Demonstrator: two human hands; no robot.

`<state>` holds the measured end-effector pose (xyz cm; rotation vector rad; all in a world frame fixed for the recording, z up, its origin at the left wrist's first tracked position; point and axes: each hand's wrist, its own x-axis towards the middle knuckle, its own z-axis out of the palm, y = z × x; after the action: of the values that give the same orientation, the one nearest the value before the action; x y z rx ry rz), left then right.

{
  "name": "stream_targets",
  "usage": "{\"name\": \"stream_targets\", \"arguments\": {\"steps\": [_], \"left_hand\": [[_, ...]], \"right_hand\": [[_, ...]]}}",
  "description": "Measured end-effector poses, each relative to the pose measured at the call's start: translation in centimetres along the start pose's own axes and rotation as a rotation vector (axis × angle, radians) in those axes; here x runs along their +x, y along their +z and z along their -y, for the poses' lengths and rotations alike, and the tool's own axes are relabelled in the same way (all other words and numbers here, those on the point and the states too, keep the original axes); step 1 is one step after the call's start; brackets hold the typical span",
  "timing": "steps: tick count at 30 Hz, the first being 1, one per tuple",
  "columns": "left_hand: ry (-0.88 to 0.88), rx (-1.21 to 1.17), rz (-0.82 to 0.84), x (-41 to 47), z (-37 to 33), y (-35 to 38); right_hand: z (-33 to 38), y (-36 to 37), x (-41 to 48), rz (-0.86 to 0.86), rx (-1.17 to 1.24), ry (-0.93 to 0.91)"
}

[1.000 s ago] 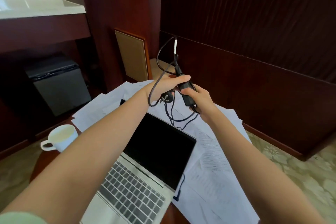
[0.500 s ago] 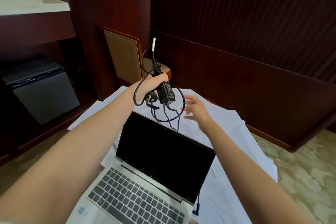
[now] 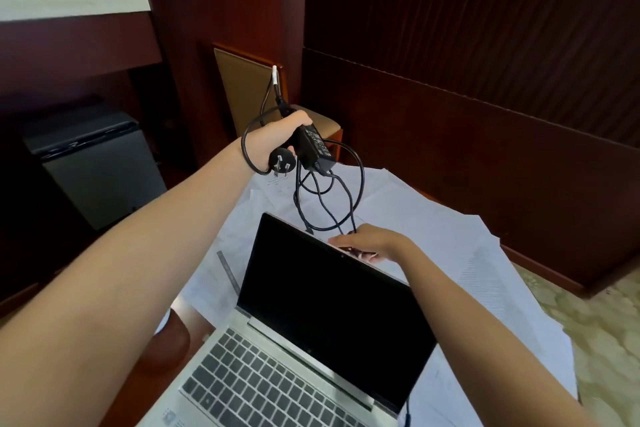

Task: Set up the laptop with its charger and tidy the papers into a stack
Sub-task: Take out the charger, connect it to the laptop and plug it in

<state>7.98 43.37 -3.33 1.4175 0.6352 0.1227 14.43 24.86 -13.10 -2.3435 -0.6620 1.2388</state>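
Now the black charger brick with its bundled black cable [image 3: 313,147] is held up in the air by the left hand [image 3: 277,139], above the far side of the table. The fingers of this hand are closed around the brick, and the black three-pin wall plug [image 3: 281,163] hangs just below the palm. Several loops of cable hang down from the brick toward the top edge of the open silver laptop with a dark screen [image 3: 322,291].

The right hand [image 3: 372,243] is laid on the top edge of the laptop lid, beside the lowest loops of cable. Its fingers are partly curled over the edge; whether anything is pinched between them cannot be told. The loose white printed papers [image 3: 460,243] are spread untidily under and around the laptop on the brown wooden table [image 3: 166,350], so the stacking is not yet done.

The step in hand is judged to be the untangling of the cable. It is done well if the small connector end is found first and drawn out slowly, while the brick is kept high so that the loops fall open and no knot is pulled tight. The lid should be steadied, and the cable kept from sweeping the papers off the table.
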Motion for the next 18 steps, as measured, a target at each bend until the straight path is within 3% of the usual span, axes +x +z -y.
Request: {"name": "stream_targets", "arguments": {"steps": [7,11,14,18], "left_hand": [[-0.123,0.072,0.095,5.2,1.8,-4.8],[-0.195,0.067,0.171,7.0,2.9,-7.4],[-0.212,0.003,0.25,7.5,3.0,-8.4],[-0.193,-0.025,0.223,8.3,2.9,-9.4]], "right_hand": [[1.1,-1.1,1.9,-0.336,-0.308,-0.199],[4.4,-1.0,2.2,-0.602,-0.118,-0.26],[6.7,-0.2,2.3,-0.629,0.058,-0.234],[9.8,1.1,2.5,-0.599,0.202,-0.223]]}}
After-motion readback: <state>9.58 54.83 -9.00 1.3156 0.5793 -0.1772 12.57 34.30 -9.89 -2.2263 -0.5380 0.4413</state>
